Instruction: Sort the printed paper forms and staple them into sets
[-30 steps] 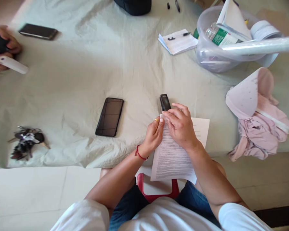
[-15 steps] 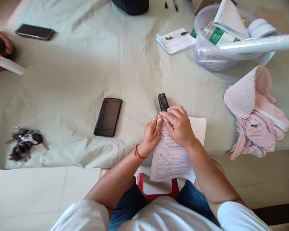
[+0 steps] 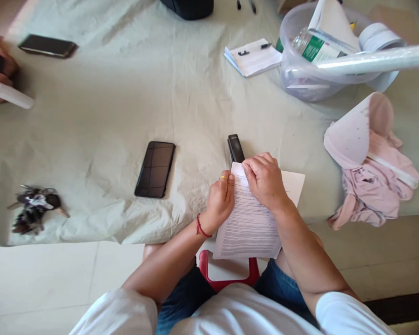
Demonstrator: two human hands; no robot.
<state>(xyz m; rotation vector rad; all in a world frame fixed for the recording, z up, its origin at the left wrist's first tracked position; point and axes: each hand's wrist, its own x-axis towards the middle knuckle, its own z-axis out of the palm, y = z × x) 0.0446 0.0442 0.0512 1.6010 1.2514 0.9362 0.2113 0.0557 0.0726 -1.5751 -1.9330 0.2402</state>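
Printed sheets of paper (image 3: 249, 223) hang over the table's front edge, their lower end above my lap. My left hand (image 3: 221, 197), with a ring and a red string bracelet at the wrist, is closed on the left edge near the top corner. On the top edge, my right hand (image 3: 264, 181) pinches the paper between thumb and fingers. A black stapler (image 3: 235, 148) lies just beyond the paper's top edge, its near end hidden by the paper and my right hand. Left of my hands a dark smartphone (image 3: 155, 169) lies flat.
Keys (image 3: 37, 208) lie at the front left, another phone (image 3: 48, 46) behind them. A person's hands (image 3: 3, 70) hold something dark at the left edge. Rightward are a notepad (image 3: 253, 60), a plastic tub (image 3: 309, 90) of supplies and a pink cloth (image 3: 373, 190).
My hands have moved apart along the paper's top. The top corner now shows between them, and the sheets have shifted slightly, with the right corner further out.
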